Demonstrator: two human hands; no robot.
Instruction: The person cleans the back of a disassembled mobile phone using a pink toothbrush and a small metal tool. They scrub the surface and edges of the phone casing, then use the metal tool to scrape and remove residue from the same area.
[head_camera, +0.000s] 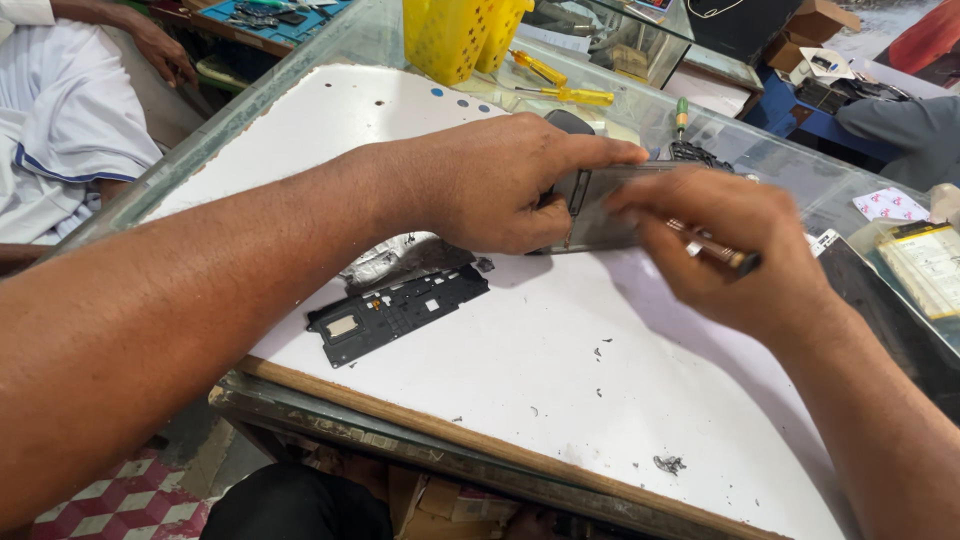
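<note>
the grip of the left hand (495, 185) is closed around a flat grey phone body (600, 205), thumb under its near edge and fingers curled over the top, so the phone body is raised at a tilt just above the white desk (520, 370), toward the desk's far right side. the grip of the right hand (730, 250) is pressed together on a thin brown-handled tool (715, 252), pinched between thumb and fingers; its dark end pokes out past the hand, and the working end is hidden where the fingertips meet the phone body's right end.

a black plastic inner frame (395, 312) lies flat on the desk near the left edge, just below the left wrist, with a crumpled silver-grey piece (385, 260) touching its far side. two yellow-handled screwdrivers (565, 93) and a yellow basket (455, 35) sit by the far edge. small dark scraps (668, 463) dot the near right corner.
</note>
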